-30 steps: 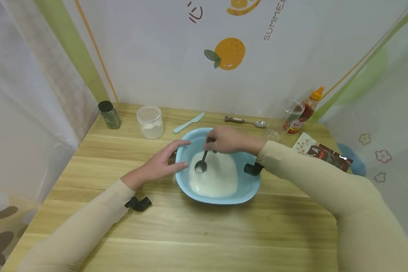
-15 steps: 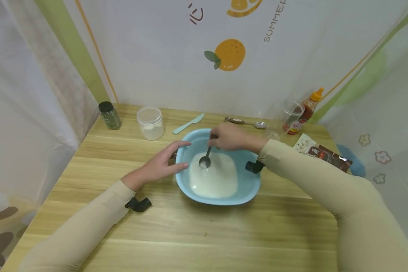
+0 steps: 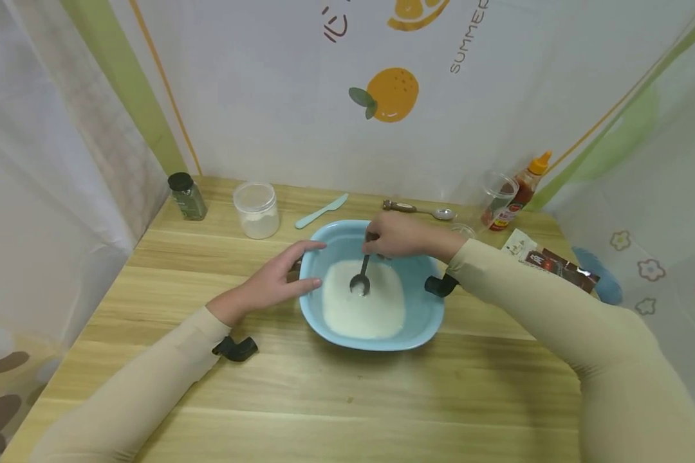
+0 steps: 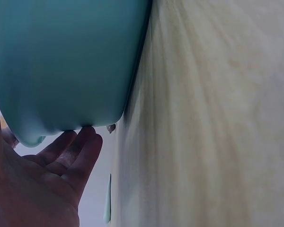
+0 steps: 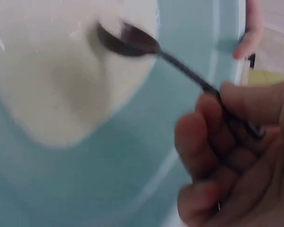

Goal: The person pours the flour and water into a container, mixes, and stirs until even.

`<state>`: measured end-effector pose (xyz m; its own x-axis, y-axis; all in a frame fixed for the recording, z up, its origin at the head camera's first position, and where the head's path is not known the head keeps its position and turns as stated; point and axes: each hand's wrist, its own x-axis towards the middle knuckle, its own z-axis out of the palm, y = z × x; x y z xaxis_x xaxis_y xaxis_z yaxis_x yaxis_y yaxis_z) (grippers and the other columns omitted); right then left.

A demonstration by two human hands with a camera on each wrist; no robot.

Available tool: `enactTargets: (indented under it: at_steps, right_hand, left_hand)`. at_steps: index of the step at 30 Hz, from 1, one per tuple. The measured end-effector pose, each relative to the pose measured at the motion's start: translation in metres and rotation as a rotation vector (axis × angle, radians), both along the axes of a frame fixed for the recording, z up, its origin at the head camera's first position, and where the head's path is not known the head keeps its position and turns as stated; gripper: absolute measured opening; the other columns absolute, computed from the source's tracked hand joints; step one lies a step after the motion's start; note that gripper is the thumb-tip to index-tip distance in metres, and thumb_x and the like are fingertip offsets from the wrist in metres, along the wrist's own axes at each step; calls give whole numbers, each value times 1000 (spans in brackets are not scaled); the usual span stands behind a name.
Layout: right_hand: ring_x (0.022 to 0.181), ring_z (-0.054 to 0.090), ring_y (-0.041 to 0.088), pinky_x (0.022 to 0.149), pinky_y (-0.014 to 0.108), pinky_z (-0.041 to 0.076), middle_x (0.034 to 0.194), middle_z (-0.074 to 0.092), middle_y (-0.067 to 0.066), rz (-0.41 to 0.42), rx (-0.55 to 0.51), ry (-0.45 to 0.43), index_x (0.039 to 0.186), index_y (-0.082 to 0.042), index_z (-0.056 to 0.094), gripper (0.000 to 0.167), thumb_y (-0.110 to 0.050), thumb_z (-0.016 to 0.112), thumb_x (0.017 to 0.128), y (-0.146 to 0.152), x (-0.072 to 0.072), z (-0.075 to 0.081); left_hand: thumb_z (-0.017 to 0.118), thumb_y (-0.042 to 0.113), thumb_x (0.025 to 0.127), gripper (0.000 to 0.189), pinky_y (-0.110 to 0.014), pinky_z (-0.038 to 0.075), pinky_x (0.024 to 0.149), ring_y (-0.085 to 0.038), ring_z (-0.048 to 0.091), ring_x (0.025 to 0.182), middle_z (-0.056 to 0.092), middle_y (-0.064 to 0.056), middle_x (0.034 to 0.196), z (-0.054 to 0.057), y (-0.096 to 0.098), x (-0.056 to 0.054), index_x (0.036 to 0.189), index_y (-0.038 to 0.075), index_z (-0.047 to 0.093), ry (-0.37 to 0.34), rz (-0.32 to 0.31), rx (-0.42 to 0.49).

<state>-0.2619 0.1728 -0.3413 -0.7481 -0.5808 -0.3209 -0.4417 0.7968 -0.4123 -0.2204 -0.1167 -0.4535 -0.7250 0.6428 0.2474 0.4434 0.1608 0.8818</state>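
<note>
A light blue basin [image 3: 423, 321] holds a pool of milky white liquid [image 3: 370, 315]. On its left side, my left hand [image 3: 275, 276] grips the rim, with thumb and index finger over the edge; in the left wrist view other fingertips [image 4: 87, 135] touch the outer wall. Over the far part of the basin, my right hand [image 3: 396, 235] pinches a dark spoon [image 3: 360, 283] by its handle. The right wrist view has the spoon's bowl [image 5: 125, 41] above the liquid, tilted and slightly blurred. Whether the bowl touches the liquid I cannot tell.
Along the table's back edge are a green-filled jar [image 3: 188, 198], a tub of white powder [image 3: 257, 212], a pale knife [image 3: 322, 211] and another spoon [image 3: 419, 209]. At right stand a clear cup [image 3: 498, 193] and sauce bottle [image 3: 521, 193], near a brown packet [image 3: 562, 267].
My right hand has shifted a little to the right, carrying the spoon; the bowl moved up and then down again over the liquid. My left hand and the basin stay put.
</note>
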Motion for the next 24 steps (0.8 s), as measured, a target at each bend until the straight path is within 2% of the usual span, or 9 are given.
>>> enactTargets:
  at_steps: [3,5,7,10,13,18,20,24]
  right_hand:
    - [74,67,16,69,33,56,84,73,3,84,-27,-88,110,-9,79,23,-29,67,113,-7,1,-4]
    - [76,68,15,70,32,58,86,74,1,98,-65,-83,113,-9,79,25,-30,66,113,-13,1,-6]
    - [75,67,15,70,32,56,87,75,4,56,-90,-6,113,-7,81,27,-29,66,114,-15,0,-7]
    - [72,65,16,67,33,53,87,76,6,-61,-66,125,113,-6,82,27,-26,65,114,-10,-2,-5]
    - [71,64,17,67,34,51,89,77,5,-100,-5,172,112,-7,83,25,-26,66,114,-1,0,-1]
    - [78,68,16,70,34,58,98,79,9,5,-7,23,114,-10,81,25,-28,64,114,-4,4,3]
    - [79,68,16,71,33,58,98,79,10,22,-39,12,114,-9,81,26,-28,63,114,-8,2,1]
    - [80,66,17,73,35,55,96,78,7,-49,-42,163,114,-9,82,26,-28,64,114,-3,0,-2]
  left_hand:
    - [72,13,106,68,-41,67,98,-45,64,135,48,-26,162,0,0,0,165,3,42,-5,2,2]
    - [72,14,105,68,-42,67,97,-47,64,136,47,-26,163,1,0,1,165,3,41,-9,1,3]
    - [72,13,106,68,-42,67,97,-47,63,137,45,-26,165,1,0,1,165,2,41,-13,-7,4]
    - [72,13,106,69,-39,67,96,-47,62,139,45,-26,165,1,0,1,166,2,40,-17,-10,-6]
    - [73,12,105,69,-37,68,94,-46,63,137,47,-25,163,3,0,-1,166,3,41,-18,-3,-18]
    - [73,14,105,69,-38,67,95,-45,62,139,47,-23,164,5,1,-1,166,5,42,-7,8,-25]
    - [72,15,106,68,-39,67,96,-46,61,139,45,-24,165,4,2,0,166,3,41,-3,3,-20]
    - [72,13,106,68,-39,68,95,-48,63,137,46,-27,164,2,3,2,165,0,40,-3,-7,-7]
